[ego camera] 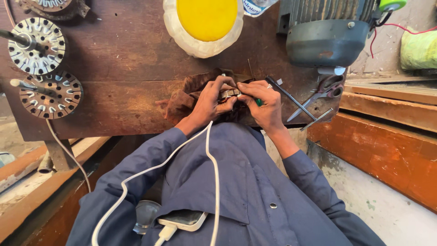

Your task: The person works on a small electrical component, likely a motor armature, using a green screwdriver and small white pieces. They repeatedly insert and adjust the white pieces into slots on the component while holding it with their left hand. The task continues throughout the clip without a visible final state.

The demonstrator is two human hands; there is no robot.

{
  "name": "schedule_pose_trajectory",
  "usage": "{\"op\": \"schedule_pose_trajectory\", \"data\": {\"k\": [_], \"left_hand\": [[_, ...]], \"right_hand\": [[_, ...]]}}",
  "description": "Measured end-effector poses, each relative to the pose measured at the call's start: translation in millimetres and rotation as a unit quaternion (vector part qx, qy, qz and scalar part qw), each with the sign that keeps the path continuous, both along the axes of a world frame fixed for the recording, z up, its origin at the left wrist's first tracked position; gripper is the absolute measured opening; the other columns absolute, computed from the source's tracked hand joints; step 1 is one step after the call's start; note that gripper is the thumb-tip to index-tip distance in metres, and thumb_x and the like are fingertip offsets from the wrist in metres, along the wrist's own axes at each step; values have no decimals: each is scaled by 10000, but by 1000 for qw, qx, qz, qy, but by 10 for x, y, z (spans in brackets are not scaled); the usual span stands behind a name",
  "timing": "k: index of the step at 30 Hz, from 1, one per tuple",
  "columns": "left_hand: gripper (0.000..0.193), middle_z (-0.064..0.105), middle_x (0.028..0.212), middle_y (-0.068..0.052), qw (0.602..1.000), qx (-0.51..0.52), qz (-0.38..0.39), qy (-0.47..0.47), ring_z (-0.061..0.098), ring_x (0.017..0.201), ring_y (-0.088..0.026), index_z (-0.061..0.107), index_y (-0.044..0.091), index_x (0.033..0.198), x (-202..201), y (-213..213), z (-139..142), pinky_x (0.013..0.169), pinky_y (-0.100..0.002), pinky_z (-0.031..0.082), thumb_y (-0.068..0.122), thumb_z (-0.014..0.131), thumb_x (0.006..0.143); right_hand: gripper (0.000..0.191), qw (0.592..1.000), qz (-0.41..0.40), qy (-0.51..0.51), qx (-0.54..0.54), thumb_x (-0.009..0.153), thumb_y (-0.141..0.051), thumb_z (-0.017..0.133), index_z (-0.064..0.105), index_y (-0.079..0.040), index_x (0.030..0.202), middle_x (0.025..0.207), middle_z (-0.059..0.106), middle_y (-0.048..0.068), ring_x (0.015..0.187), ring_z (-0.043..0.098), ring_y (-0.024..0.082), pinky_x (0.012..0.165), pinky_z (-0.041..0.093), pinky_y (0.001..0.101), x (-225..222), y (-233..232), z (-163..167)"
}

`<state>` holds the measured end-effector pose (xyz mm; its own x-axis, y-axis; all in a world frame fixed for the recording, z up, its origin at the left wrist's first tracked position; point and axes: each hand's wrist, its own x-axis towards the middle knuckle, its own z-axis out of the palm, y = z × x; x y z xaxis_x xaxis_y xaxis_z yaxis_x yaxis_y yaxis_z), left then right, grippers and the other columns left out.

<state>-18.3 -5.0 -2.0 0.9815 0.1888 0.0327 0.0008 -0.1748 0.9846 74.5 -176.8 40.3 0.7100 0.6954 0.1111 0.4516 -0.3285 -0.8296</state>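
A small metal ring-shaped part, like a bearing [230, 93], is held between both hands just above the front edge of the dark wooden bench [123, 59]. My left hand [210, 102] pinches its left side with thumb and fingers. My right hand [265, 105] grips its right side and also holds a green-handled tool [258, 102], mostly hidden in the palm. Under the hands lies a rusty brown cloth [182, 102].
Two slotted round motor cores [36, 45] [51, 94] sit at the bench's left. A yellow-centred white bowl [205, 23] is at the back, a grey motor housing [325, 41] at the right, with scissors [325, 89] and thin rods [291, 98]. A white cable [214, 182] runs down my blue shirt to a phone [182, 219].
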Motion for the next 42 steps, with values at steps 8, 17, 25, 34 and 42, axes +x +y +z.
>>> {"op": "schedule_pose_trajectory", "data": {"k": [8, 17, 25, 34, 42], "left_hand": [[441, 750, 1127, -69, 999, 51, -12, 7, 550, 1100, -333, 558, 150, 1262, 17, 31, 46, 999, -429, 448, 245, 770, 887], [384, 741, 1058, -62, 998, 61, 14, 13, 601, 1072, -307, 588, 150, 1208, -43, -25, 66, 992, -408, 470, 233, 762, 877], [334, 709, 864, -89, 990, 141, -10, -12, 683, 832, -312, 554, 110, 1150, 179, -215, 222, 911, -407, 467, 266, 735, 917], [291, 722, 793, -102, 981, 193, 7, 3, 677, 750, -337, 567, 120, 1123, 238, -322, 338, 819, -430, 472, 291, 708, 935], [217, 656, 636, -131, 974, 224, -31, 2, 670, 691, -351, 545, 94, 1153, 279, -317, 451, 821, -463, 459, 271, 570, 1030]], "right_hand": [[284, 996, -13, 80, -22, 842, 12, 814, 773, -30, 1120, 1075, 783, 97, 987, 719, 225, 860, 568, 323, 51, 26, 41], [226, 993, -3, -117, 18, 836, 42, 792, 744, -22, 1047, 1117, 747, 116, 1037, 708, 292, 894, 564, 370, -161, 30, 130], [163, 975, -134, -177, 19, 871, 90, 726, 715, -10, 999, 1042, 732, 105, 973, 704, 294, 861, 562, 376, -234, -11, 79], [260, 953, -117, -278, -5, 887, 55, 732, 628, -50, 1100, 1009, 689, 126, 916, 692, 335, 800, 559, 414, -247, -44, 212], [344, 970, -63, -227, -62, 883, -4, 793, 512, -37, 1080, 854, 639, 108, 729, 674, 284, 644, 526, 395, -61, -42, 339]]}}
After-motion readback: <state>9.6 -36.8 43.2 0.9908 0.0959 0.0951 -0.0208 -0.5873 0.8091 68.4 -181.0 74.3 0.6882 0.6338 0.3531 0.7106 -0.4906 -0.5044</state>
